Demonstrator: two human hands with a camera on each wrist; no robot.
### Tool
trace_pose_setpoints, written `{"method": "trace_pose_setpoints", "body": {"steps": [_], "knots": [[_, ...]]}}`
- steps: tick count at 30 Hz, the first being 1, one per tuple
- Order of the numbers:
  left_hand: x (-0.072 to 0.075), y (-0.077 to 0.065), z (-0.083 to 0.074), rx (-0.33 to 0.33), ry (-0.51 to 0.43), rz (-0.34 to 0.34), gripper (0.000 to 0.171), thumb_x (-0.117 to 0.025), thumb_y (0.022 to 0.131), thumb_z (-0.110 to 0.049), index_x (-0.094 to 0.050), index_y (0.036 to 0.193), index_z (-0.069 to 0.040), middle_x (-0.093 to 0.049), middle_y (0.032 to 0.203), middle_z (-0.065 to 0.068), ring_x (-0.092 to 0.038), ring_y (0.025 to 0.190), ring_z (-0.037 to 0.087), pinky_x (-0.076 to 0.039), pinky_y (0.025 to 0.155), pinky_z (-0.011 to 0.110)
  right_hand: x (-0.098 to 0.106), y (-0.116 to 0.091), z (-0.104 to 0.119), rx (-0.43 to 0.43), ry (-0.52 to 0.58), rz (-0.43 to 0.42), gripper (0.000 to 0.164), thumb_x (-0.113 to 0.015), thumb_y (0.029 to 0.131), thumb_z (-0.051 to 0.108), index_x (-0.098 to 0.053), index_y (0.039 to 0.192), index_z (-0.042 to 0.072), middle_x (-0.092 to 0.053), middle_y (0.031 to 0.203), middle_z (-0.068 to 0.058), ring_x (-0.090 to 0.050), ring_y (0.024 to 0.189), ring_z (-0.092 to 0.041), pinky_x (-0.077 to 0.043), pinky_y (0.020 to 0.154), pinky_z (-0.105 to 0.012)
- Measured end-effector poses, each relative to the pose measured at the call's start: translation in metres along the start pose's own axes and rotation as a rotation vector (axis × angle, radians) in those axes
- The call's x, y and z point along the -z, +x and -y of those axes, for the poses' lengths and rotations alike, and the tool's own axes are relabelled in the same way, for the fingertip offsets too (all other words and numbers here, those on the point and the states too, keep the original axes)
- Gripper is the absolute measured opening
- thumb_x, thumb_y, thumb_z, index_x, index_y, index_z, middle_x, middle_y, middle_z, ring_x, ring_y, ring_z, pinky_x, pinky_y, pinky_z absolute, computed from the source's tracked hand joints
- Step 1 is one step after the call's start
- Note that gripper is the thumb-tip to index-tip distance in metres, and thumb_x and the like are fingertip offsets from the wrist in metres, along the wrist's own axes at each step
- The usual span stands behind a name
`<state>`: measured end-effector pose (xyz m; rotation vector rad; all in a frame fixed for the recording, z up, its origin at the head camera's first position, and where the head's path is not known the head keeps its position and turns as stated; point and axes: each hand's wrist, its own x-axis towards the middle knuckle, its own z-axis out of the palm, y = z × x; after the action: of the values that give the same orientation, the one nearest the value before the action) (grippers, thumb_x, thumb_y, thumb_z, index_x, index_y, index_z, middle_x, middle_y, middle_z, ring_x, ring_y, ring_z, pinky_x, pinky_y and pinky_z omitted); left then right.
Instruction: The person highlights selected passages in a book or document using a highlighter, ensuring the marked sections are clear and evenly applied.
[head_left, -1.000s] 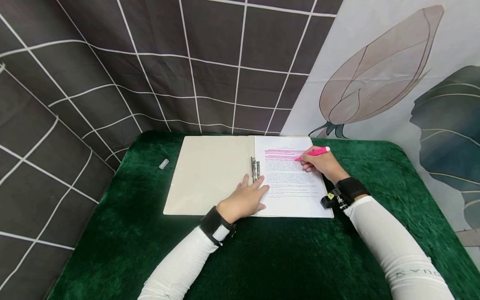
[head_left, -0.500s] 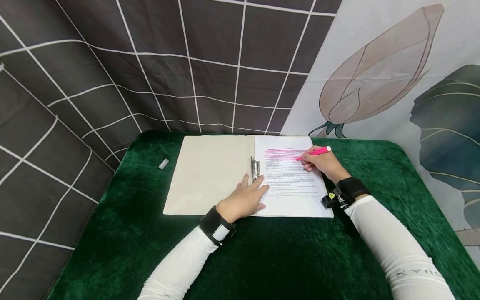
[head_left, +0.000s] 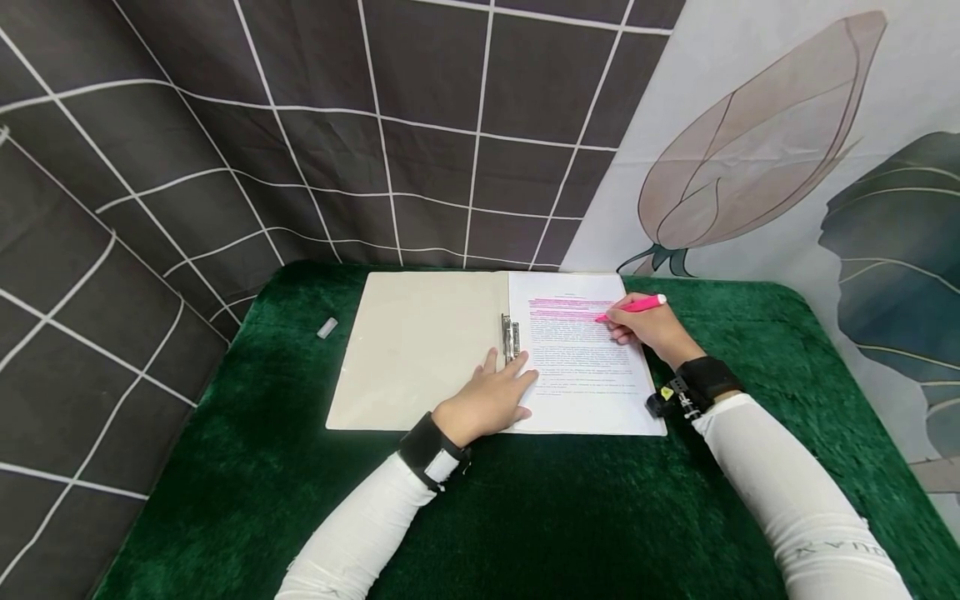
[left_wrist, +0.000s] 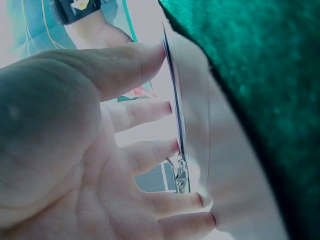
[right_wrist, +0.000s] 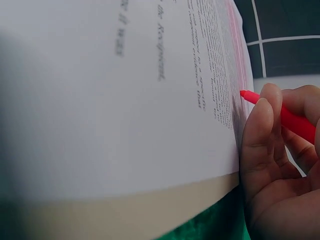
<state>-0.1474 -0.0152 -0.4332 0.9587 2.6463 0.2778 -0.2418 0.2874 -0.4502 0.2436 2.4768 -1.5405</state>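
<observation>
An open cream folder (head_left: 423, 342) lies on the green cloth with a metal clip (head_left: 512, 337) at its spine. On its right side is a printed white page (head_left: 585, 412) whose upper lines carry pink highlighting. My right hand (head_left: 645, 325) pinches a pink highlighter (head_left: 639, 304) between thumb and fingers, its tip on or very near a text line in the head and right wrist views. Spread across the spine and the page's lower left edge, my left hand (head_left: 487, 402) rests with fingers extended; the left wrist view shows its fingertips (left_wrist: 162, 107) touching the paper and folder.
A small whitish cap-like piece (head_left: 327, 327) lies on the green cloth (head_left: 570, 517) left of the folder. Behind the table hang a dark grid-patterned cloth (head_left: 427, 67) and a pale cloth printed with leaves (head_left: 750, 150).
My right hand has slid slightly right with the highlighter, along a text line. The pink line there reaches a little farther right. My left hand stays in place.
</observation>
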Motion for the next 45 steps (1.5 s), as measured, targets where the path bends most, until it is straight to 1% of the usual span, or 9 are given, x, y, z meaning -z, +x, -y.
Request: {"method": "trace_pose_setpoints", "body": {"steps": [4, 8, 17, 20, 29, 38, 45], "knots": [[-0.001, 0.000, 0.000, -0.001, 0.005, -0.002, 0.063, -0.059, 0.095, -0.036, -0.039, 0.149, -0.012, -0.020, 0.161, 0.018, -0.015, 0.139, 0.056, -0.033, 0.106, 0.066, 0.001, -0.001, 0.000, -0.012, 0.018, -0.006, 0.038, -0.069, 0.089, 0.031, -0.060, 0.107, -0.001, -0.070, 0.079, -0.003, -0.064, 0.061, -0.011, -0.055, 0.055, -0.018], [-0.002, 0.000, 0.000, 0.002, 0.009, -0.002, 0.063, -0.059, 0.095, -0.036, -0.039, 0.149, -0.012, -0.020, 0.161, 0.018, -0.015, 0.139, 0.056, -0.033, 0.106, 0.066, 0.002, 0.000, -0.001, -0.020, 0.014, -0.003, 0.039, -0.069, 0.089, 0.032, -0.060, 0.107, -0.001, -0.071, 0.080, -0.003, -0.064, 0.062, -0.011, -0.055, 0.055, -0.018], [-0.003, 0.000, 0.001, 0.001, 0.005, 0.001, 0.063, -0.059, 0.095, -0.036, -0.038, 0.149, -0.013, -0.019, 0.162, 0.018, -0.015, 0.139, 0.056, -0.032, 0.106, 0.066, 0.004, -0.001, -0.001, -0.014, 0.007, 0.001, 0.039, -0.068, 0.090, 0.032, -0.059, 0.109, -0.002, -0.071, 0.081, -0.004, -0.064, 0.061, -0.011, -0.055, 0.055, -0.017], [-0.002, 0.000, 0.001, -0.001, 0.001, 0.001, 0.063, -0.060, 0.095, -0.036, -0.038, 0.149, -0.013, -0.019, 0.162, 0.018, -0.015, 0.139, 0.056, -0.032, 0.106, 0.066, 0.005, -0.002, -0.001, -0.022, 0.021, -0.002, 0.038, -0.068, 0.090, 0.030, -0.060, 0.109, -0.002, -0.071, 0.080, -0.004, -0.064, 0.062, -0.011, -0.055, 0.055, -0.018], [-0.002, 0.000, 0.000, 0.000, 0.007, 0.003, 0.063, -0.060, 0.095, -0.036, -0.038, 0.149, -0.013, -0.020, 0.162, 0.017, -0.016, 0.139, 0.056, -0.033, 0.106, 0.066, 0.007, -0.006, 0.001, -0.019, 0.012, -0.009, 0.036, -0.067, 0.092, 0.027, -0.058, 0.110, -0.003, -0.071, 0.080, -0.003, -0.065, 0.062, -0.011, -0.055, 0.057, -0.017], [-0.001, 0.000, 0.001, 0.000, 0.014, -0.002, 0.063, -0.060, 0.095, -0.036, -0.038, 0.149, -0.013, -0.020, 0.161, 0.018, -0.016, 0.139, 0.056, -0.033, 0.106, 0.066, 0.010, -0.005, -0.002, -0.015, 0.014, 0.001, 0.038, -0.067, 0.091, 0.028, -0.057, 0.110, -0.003, -0.070, 0.080, -0.002, -0.064, 0.062, -0.010, -0.055, 0.057, -0.018], [0.000, 0.000, 0.000, 0.000, 0.000, -0.003, 0.063, -0.060, 0.095, -0.035, -0.038, 0.149, -0.013, -0.020, 0.162, 0.018, -0.015, 0.139, 0.056, -0.032, 0.106, 0.066, 0.013, -0.005, -0.002, -0.005, 0.009, 0.012, 0.039, -0.067, 0.092, 0.029, -0.056, 0.111, -0.004, -0.070, 0.080, -0.003, -0.064, 0.063, -0.010, -0.056, 0.058, -0.017]]}}
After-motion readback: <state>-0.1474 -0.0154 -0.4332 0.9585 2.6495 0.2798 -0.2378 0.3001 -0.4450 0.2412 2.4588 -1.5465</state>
